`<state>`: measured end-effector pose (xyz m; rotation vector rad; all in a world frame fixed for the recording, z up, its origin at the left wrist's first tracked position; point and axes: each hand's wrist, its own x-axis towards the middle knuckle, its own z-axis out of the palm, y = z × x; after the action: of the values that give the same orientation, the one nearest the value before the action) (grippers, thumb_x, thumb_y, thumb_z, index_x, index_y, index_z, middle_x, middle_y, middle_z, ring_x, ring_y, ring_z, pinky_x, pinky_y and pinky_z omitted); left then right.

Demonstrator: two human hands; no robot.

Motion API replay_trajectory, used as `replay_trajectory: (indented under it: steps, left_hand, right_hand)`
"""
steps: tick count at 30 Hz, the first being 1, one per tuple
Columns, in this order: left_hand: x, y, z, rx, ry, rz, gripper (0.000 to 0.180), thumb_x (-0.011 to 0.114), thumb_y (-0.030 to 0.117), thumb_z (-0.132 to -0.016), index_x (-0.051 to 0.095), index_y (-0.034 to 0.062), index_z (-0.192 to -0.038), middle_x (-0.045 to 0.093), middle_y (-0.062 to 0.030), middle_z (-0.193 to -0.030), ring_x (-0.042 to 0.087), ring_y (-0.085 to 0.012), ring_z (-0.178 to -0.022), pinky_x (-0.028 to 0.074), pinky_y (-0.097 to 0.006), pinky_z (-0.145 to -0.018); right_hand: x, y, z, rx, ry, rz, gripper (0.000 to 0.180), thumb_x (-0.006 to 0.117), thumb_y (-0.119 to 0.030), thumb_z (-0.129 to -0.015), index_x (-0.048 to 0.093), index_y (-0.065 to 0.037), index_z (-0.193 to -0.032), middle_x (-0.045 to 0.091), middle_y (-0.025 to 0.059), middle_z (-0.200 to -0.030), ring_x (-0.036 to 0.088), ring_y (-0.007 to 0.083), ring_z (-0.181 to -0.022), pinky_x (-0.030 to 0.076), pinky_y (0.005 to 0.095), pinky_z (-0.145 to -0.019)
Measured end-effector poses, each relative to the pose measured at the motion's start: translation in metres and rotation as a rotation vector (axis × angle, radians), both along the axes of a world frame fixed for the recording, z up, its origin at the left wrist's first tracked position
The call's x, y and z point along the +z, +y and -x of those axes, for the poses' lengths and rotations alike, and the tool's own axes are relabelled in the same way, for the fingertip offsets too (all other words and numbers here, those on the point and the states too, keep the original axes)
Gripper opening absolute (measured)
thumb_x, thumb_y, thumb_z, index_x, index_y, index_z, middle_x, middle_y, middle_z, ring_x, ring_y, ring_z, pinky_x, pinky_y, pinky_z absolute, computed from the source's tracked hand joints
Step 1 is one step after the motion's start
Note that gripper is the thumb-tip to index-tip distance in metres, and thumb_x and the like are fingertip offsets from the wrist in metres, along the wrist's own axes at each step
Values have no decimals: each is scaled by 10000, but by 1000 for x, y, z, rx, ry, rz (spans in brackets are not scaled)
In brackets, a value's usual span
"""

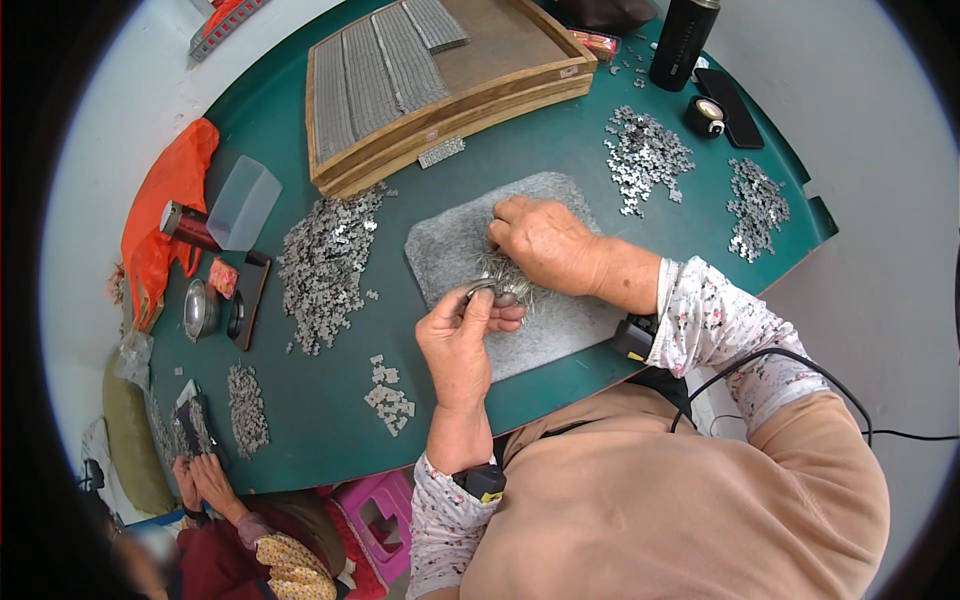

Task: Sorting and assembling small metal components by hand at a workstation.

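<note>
A grey felt mat (440, 240) lies on the table in front of me, with a heap of thin silvery metal pins (510, 268) on it. My left hand (462, 335) is at the heap's near left side, thumb and forefinger pinched on a small grey metal piece (482, 286). Its other fingers curl beneath, and they look darkened at the tips. Over the far side of the heap bends my right hand (548, 246), its fingers curled and closed. What those fingertips hold, if anything, is hidden from this view.
Piles of small metal parts (325, 270) lie left of the mat, with more parts (645, 160) at the right. A wooden tray (450, 112) with grey rows stands behind. A black bottle (685, 40) is at the far right. At lower left, another person's hands (210, 485) work.
</note>
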<state>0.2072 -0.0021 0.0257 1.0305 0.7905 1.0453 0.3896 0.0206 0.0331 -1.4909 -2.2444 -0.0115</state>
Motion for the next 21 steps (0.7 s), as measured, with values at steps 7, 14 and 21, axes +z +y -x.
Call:
replay_trajectory:
  steps: [7,14,21]
  left_hand:
    - [-1,0,0,6,-2,-2,123,589,52,-937,636,-52,-984,687,-165,-822,693,-232,-666,566,-301,-581]
    - [0,-3,-3,-4,78,-74,131,575,39,-939,636,-64,-993,687,-159,-828,693,-217,-678,570,-295,-593]
    - [3,-5,-5,-16,142,-164,108,580,-4,-927,639,-69,-990,685,-128,-835,693,-186,-723,573,-273,-629]
  right_hand:
    - [1,-4,-4,16,33,0,165,581,-32,-769,575,26,-924,575,186,-883,605,354,-822,522,420,-677]
    - [16,-22,-13,64,330,112,147,613,5,-813,595,4,-959,599,165,-920,621,368,-793,510,419,-674]
    - [30,-29,-10,298,573,188,120,616,2,-834,606,0,-953,600,145,-910,628,335,-826,501,399,-710]
